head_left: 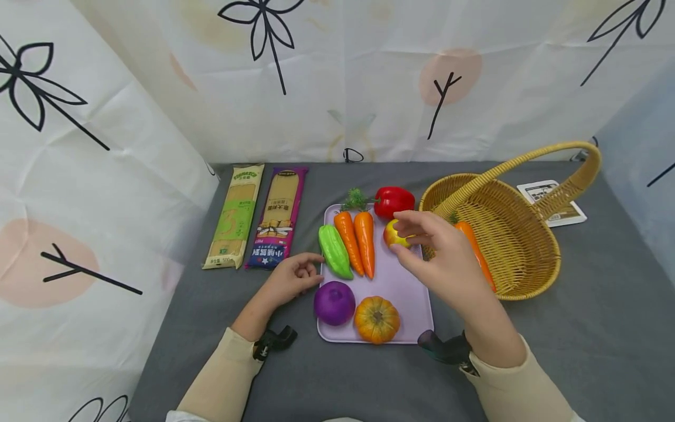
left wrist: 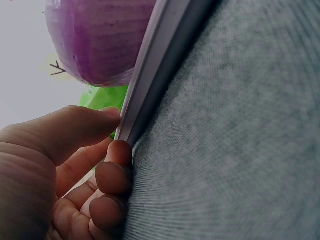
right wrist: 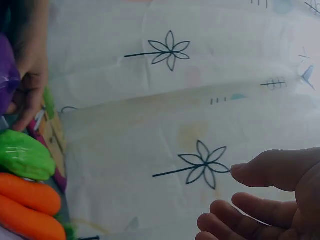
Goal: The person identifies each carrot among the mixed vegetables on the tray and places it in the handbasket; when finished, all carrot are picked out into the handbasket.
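My left hand [head_left: 293,278] is at the left edge of a lilac tray [head_left: 408,299]; the left wrist view has its thumb and index finger pinching the rim [left wrist: 131,112]. My right hand [head_left: 440,249] hovers over the tray's right side with parted, lightly bent fingers and nothing between them. It partly covers a red-yellow fruit [head_left: 392,234]. On the tray lie a green pepper [head_left: 335,252], two carrots [head_left: 365,243], a purple onion [head_left: 334,303] and an orange pumpkin [head_left: 377,320]. A red bell pepper [head_left: 394,202] sits at its far right corner.
A wicker basket [head_left: 543,258] with a tall handle stands to the right, holding another carrot [head_left: 476,254]. Behind it lies a white card [head_left: 569,215]. Two packs of noodles, one green [head_left: 235,217] and one purple [head_left: 278,218], lie left of the tray. Patterned cloth [head_left: 343,76] hangs behind.
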Demonstrator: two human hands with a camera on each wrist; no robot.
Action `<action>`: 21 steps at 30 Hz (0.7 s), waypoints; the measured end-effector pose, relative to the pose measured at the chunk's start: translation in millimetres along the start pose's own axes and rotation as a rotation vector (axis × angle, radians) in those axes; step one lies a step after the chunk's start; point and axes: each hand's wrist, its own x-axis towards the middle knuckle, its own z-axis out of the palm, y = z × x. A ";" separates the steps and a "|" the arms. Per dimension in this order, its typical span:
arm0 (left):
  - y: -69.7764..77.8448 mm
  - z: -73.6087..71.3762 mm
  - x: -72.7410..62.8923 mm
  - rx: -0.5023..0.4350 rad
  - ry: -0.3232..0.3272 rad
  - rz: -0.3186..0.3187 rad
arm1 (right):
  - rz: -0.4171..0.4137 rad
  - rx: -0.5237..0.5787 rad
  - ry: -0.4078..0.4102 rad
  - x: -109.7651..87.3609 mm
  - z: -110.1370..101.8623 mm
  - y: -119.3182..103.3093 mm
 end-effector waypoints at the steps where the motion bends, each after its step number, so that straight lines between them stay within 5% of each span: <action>1: 0.1 0.0 -0.2 -0.001 0.001 0.000 | 0.022 0.006 -0.022 2.6 4.9 4.1; 10: 0.2 0.1 0.9 -0.001 -0.003 0.000 | 0.247 0.106 -0.197 15.6 38.7 37.5; 21: 0.1 0.2 0.9 -0.001 0.000 -0.004 | 0.441 -0.071 -0.337 17.6 62.8 62.1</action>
